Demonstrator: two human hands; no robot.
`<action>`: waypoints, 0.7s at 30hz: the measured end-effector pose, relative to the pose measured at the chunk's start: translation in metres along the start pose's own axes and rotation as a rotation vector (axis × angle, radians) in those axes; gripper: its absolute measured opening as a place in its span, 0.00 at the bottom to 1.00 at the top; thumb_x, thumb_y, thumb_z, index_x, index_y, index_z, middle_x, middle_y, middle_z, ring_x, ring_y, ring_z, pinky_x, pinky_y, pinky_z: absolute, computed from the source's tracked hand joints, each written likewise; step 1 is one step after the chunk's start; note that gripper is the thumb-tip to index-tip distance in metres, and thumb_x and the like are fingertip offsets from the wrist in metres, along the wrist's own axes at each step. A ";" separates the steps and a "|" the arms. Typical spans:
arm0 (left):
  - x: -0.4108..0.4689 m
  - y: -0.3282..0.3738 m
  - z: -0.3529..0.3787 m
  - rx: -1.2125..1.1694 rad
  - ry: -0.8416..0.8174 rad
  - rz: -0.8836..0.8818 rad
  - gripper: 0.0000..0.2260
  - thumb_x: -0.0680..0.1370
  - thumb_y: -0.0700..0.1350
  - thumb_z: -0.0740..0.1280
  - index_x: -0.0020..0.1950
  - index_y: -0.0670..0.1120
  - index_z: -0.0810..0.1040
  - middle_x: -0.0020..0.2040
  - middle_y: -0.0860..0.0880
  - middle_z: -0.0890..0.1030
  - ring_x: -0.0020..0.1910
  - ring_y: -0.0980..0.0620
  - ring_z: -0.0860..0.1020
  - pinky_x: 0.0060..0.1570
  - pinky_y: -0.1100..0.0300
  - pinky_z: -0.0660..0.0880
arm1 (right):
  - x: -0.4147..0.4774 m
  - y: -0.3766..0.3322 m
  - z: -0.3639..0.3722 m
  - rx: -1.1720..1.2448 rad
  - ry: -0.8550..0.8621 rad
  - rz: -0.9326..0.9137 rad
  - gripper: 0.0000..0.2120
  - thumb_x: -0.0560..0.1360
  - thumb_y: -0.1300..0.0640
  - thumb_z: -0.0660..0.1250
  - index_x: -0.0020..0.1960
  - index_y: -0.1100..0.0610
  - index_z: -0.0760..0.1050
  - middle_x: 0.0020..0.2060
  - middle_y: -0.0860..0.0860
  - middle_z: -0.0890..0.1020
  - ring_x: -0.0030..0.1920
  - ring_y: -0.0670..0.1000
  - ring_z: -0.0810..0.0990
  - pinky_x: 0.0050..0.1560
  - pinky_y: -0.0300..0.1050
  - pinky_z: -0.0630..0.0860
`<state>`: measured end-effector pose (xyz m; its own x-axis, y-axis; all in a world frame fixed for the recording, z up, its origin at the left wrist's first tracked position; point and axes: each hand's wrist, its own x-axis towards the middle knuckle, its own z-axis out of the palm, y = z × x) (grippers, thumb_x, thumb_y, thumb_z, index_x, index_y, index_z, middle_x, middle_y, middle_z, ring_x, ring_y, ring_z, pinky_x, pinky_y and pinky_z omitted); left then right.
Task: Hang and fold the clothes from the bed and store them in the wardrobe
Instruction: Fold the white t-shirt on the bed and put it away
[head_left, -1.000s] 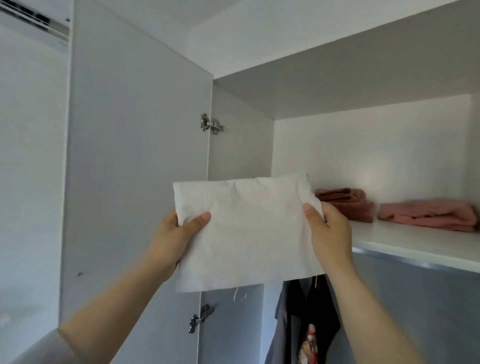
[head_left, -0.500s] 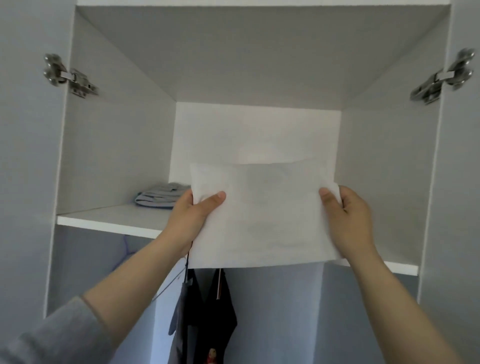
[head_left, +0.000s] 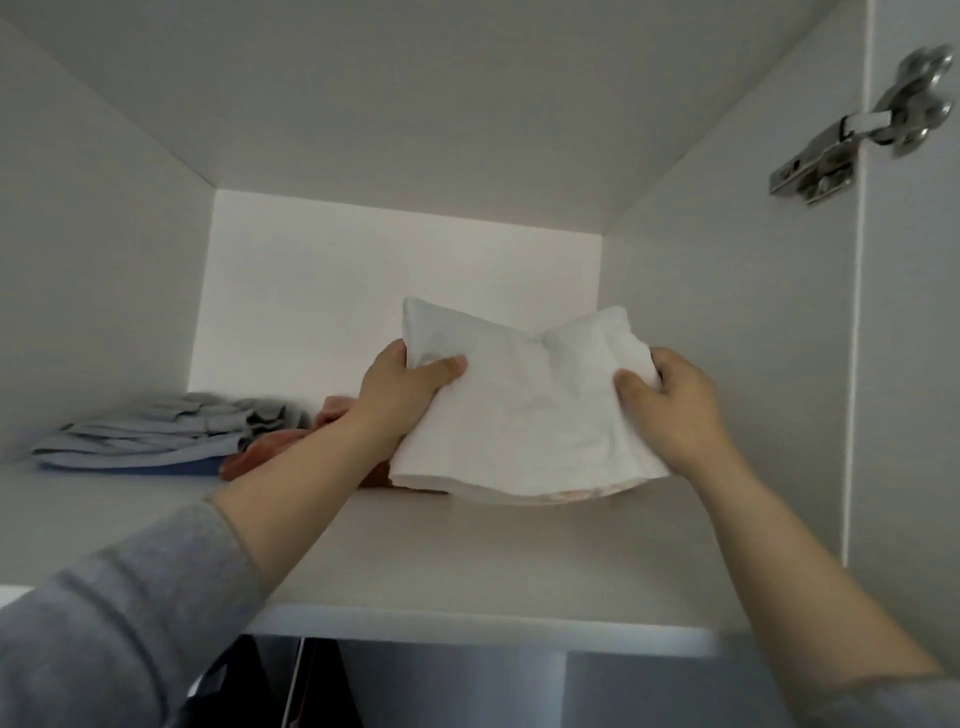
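Note:
A folded white cloth (head_left: 524, 410) is inside the wardrobe's upper compartment, low over the white shelf (head_left: 467, 551). My left hand (head_left: 405, 395) grips its left edge, thumb on top. Its right edge is pinched by my right hand (head_left: 670, 400). The cloth's front edge lies on pink folded clothes (head_left: 280, 447), which it mostly hides. A folded pile of grey-blue clothes (head_left: 156, 441) sits at the shelf's left.
The compartment's side walls and back panel enclose the shelf. A metal door hinge (head_left: 857, 130) is at the upper right on the open door. Dark garments (head_left: 270, 686) hang below the shelf.
Both hands have carried the white cloth forward from in front of the wardrobe into the upper compartment and lowered it onto the pink clothes. The view has moved closer to the shelf.

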<state>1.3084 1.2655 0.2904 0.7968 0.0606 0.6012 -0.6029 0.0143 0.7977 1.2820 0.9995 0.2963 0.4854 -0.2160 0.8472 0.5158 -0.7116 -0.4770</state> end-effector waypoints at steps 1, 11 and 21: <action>0.011 0.000 0.004 0.034 -0.006 0.014 0.20 0.73 0.51 0.74 0.61 0.45 0.76 0.55 0.48 0.82 0.52 0.46 0.82 0.55 0.46 0.79 | 0.007 0.004 0.001 -0.025 -0.010 -0.009 0.05 0.76 0.56 0.66 0.48 0.57 0.77 0.40 0.51 0.81 0.42 0.55 0.77 0.41 0.44 0.68; 0.126 -0.006 0.028 0.247 -0.073 0.152 0.20 0.73 0.53 0.73 0.59 0.45 0.75 0.51 0.52 0.78 0.43 0.58 0.75 0.35 0.66 0.68 | 0.061 0.034 0.022 -0.042 0.153 0.058 0.05 0.75 0.59 0.68 0.43 0.62 0.79 0.37 0.55 0.81 0.38 0.54 0.77 0.37 0.45 0.73; 0.193 -0.068 0.068 0.152 -0.121 -0.009 0.24 0.73 0.51 0.74 0.64 0.40 0.74 0.60 0.44 0.78 0.53 0.47 0.77 0.50 0.57 0.73 | 0.115 0.070 0.055 -0.289 0.066 0.137 0.08 0.77 0.60 0.65 0.48 0.65 0.79 0.42 0.59 0.82 0.47 0.60 0.80 0.41 0.45 0.67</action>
<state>1.5056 1.2080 0.3553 0.8063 -0.0596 0.5885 -0.5905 -0.1369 0.7953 1.4129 0.9615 0.3469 0.4842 -0.3591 0.7979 0.2224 -0.8315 -0.5091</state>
